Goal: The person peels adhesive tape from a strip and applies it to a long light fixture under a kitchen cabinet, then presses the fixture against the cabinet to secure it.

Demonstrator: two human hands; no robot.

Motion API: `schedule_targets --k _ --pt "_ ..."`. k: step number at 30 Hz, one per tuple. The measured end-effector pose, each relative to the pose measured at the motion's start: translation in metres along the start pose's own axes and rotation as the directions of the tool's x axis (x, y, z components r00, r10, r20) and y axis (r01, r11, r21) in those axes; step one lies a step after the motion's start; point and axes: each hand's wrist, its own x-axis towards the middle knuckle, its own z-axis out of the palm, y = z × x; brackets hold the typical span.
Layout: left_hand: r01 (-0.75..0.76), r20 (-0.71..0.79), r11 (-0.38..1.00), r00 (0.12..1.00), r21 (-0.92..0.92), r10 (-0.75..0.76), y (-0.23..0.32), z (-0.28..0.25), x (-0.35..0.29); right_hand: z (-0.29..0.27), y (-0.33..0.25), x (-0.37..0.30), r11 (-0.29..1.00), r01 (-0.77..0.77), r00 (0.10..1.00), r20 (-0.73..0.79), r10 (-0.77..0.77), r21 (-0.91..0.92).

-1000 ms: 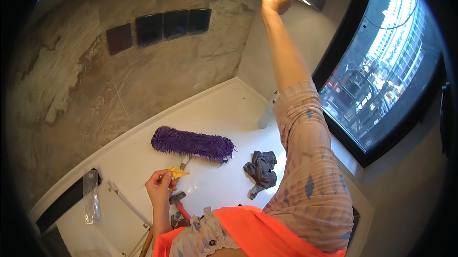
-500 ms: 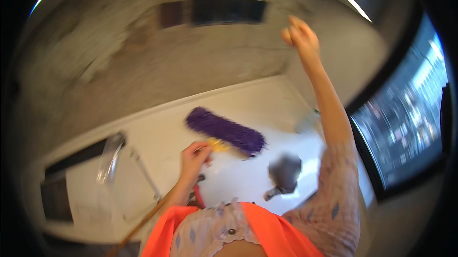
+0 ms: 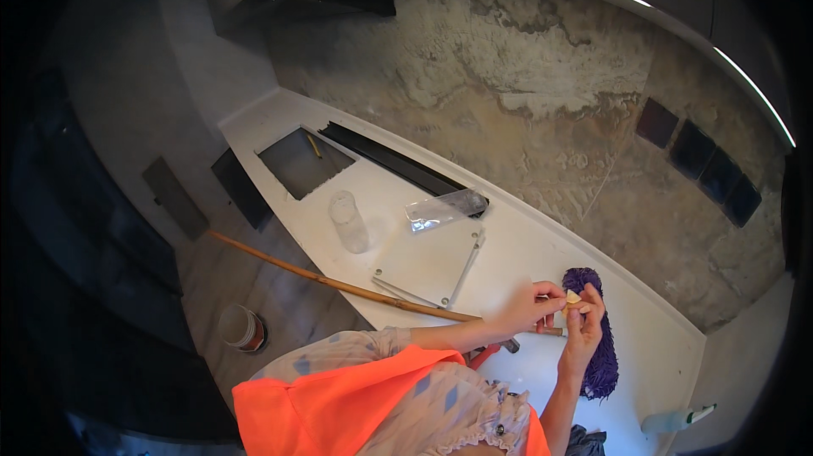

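Note:
My left hand (image 3: 535, 307) and my right hand (image 3: 584, 326) meet over the white counter, fingertips pinched together. Between them is a small pale-yellow piece (image 3: 573, 296), too small to tell its kind; both hands grip it. Just beyond and partly behind my right hand lies a purple shaggy mop head (image 3: 602, 367). A long wooden pole (image 3: 339, 283) passes under my left forearm and ends near the hands. Below that forearm, a red-handled tool (image 3: 484, 357) is partly hidden by my clothes.
On the counter lie a white panel (image 3: 430, 263), a clear jar (image 3: 347, 221), a clear plastic sleeve (image 3: 446, 210) and a black strip (image 3: 398, 164). A rectangular cutout (image 3: 301, 170) is farther left. A spray bottle (image 3: 677, 419) lies at the right. A bucket (image 3: 242, 328) stands on the floor.
The view has swung left along the counter. My right hand, raised high before, has come down beside my left hand. Both now pinch the small yellow piece together.

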Motion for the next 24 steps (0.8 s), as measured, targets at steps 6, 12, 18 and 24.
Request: schedule_targets --k 6,12,18,24 --pt "-0.029 -0.077 0.985 0.996 0.169 0.043 0.002 -0.002 -0.023 0.009 0.011 -0.021 0.983 -0.097 0.995 0.005 0.097 0.157" --pt "0.024 -0.201 0.970 0.979 0.241 0.025 0.007 -0.007 -0.042 0.019 0.011 -0.021 0.991 -0.130 0.991 -0.018 0.131 0.041" --pt "-0.148 -0.149 0.749 0.938 0.645 0.313 0.010 -0.036 -0.048 0.051 0.018 -0.028 0.979 -0.081 0.992 0.079 0.097 -0.188" --pt "-0.342 0.273 0.191 0.911 0.920 0.310 0.045 -0.068 -0.061 0.071 0.025 -0.035 0.965 -0.043 0.994 0.084 0.067 -0.258"
